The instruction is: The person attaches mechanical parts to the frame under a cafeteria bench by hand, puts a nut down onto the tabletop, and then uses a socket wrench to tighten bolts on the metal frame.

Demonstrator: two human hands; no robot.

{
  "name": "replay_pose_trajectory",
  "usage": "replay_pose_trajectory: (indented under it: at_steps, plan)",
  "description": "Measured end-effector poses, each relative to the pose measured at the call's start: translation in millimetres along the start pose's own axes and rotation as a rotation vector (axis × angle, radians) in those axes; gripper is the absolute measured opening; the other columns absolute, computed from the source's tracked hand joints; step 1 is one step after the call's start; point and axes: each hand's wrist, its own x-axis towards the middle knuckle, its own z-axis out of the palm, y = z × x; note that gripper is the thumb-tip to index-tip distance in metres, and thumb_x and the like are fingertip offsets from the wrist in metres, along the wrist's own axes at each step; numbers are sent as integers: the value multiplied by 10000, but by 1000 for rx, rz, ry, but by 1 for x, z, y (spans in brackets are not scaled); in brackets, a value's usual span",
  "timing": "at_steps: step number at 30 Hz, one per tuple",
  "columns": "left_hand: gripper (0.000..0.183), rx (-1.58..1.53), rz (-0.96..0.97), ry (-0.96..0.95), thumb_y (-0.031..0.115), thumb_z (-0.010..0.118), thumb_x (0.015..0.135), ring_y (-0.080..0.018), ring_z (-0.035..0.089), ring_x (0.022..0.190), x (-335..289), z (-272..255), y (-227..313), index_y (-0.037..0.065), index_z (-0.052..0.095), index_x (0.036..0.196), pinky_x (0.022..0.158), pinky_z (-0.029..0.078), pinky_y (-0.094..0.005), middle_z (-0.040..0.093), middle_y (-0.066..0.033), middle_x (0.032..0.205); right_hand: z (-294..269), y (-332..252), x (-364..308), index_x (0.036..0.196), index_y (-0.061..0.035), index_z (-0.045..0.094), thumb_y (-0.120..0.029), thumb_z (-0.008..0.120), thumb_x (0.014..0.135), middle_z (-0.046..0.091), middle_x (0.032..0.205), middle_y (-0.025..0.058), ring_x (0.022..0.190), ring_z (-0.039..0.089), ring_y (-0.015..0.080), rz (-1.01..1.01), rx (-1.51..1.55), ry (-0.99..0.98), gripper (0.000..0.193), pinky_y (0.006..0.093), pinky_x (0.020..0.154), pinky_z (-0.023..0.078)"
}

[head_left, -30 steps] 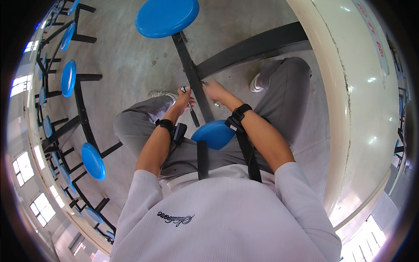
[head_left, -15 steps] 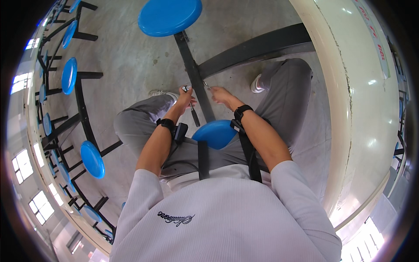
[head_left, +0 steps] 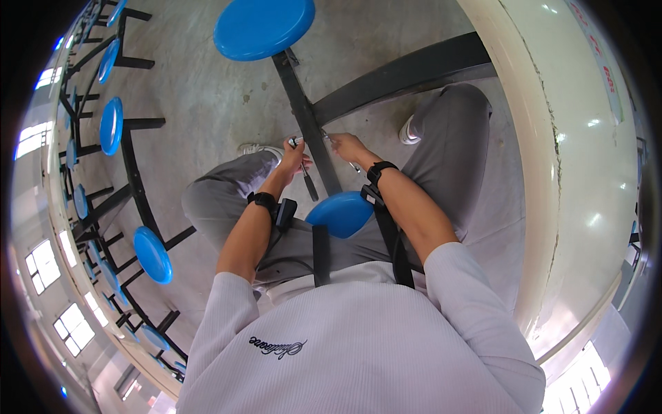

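My left hand (head_left: pixel 292 160) is closed around a ratchet wrench (head_left: pixel 310 186), at the left side of a black steel beam (head_left: pixel 308 117). The ratchet's chrome head is up by my thumb, and its dark handle points down toward me. On the beam's other side, my right hand (head_left: pixel 347 147) grips a slim chrome wrench (head_left: pixel 356 168). One end of that wrench shows below my palm; the other reaches the beam's right side near a joint. Whatever bolt or nut is there is too small to make out. A round blue seat (head_left: pixel 339 212) lies at the beam's near end, between my legs.
Another blue seat (head_left: pixel 264 27) tops the beam's far end. A thick black crossbar (head_left: pixel 407 77) runs from the beam to the right, under a cream tabletop (head_left: pixel 572 179). Rows of blue stools (head_left: pixel 111 126) on black frames stand at left.
My right hand has turned slightly, and the wrench's lower end now shows below it. My left hand and the ratchet wrench stay nearly where they were. The whole view has shifted a little.
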Motion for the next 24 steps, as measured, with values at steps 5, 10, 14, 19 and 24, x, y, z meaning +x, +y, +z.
replay_pose_trajectory:
  at_steps: [5, 10, 14, 19, 24]
  plan:
    - [457, 4, 7, -1, 464, 429, 912, -180, 587, 684, 0, 3, 1, 183, 245, 1224, 651, 489, -352, 530, -55, 786, 1, 4, 1, 1117, -96, 575, -119, 485, 835, 618, 883, 213, 820, 594, 360, -114, -56, 129, 297, 399, 717, 468]
    - [444, 8, 14, -7, 455, 417, 921, -185, 589, 689, 2, 3, 0, 184, 238, 1222, 665, 486, -367, 540, -45, 772, -6, -3, 2, 1075, -80, 587, -135, 504, 809, 615, 911, 219, 886, 576, 381, -75, -100, 64, 283, 410, 757, 463]
    - [441, 1, 3, -1, 457, 419, 919, -186, 591, 695, 2, -1, -1, 181, 240, 1213, 664, 486, -365, 543, -45, 769, -8, -17, 1, 1023, -35, 601, -150, 524, 787, 622, 858, 214, 824, 596, 378, -84, -142, 62, 273, 407, 709, 477]
    - [446, 2, 2, -31, 454, 424, 917, -190, 593, 698, 0, 12, 9, 168, 240, 1206, 660, 489, -361, 539, -64, 796, -23, -21, 20, 787, 21, 644, -127, 530, 731, 612, 679, 201, 636, 625, 318, 14, -265, -259, 195, 400, 584, 486]
    - [458, 6, 1, -12, 462, 423, 914, -188, 595, 693, -1, 4, 3, 166, 239, 1211, 648, 492, -345, 535, -77, 821, -28, -50, 25, 601, 41, 610, -135, 522, 725, 590, 588, 193, 451, 563, 271, 158, -121, -340, 233, 373, 418, 428]
